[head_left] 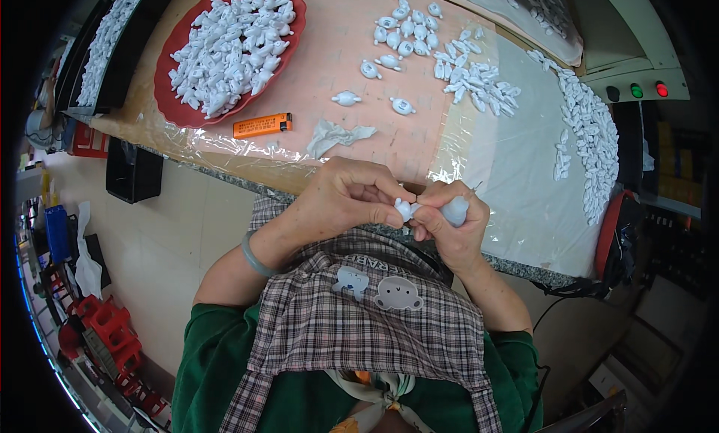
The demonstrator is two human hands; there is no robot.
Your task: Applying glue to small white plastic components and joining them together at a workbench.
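Note:
Just above the table's near edge, my left hand (352, 201) pinches a small white plastic part (404, 209) between thumb and fingertips. My right hand (460, 235) is closed beside it, thumb and forefinger meeting at the part's right side. In that same hand sits a pale blue-grey, rounded, bulb-like thing (454, 211); its lower portion is hidden by the fingers. A thin point sticks out near the right knuckles, too small to identify. Beyond the hands, two loose white rounded parts, a left one (346, 98) and a right one (402, 106), lie on the pink sheet.
A red scalloped tray (166, 96) heaped with white parts stands far left. Nearer lie an orange lighter (262, 126) and a crumpled tissue (337, 136). White parts cluster (408, 29) at the back, with slimmer pieces (483, 85) beside them and a long pile (588, 141) at right.

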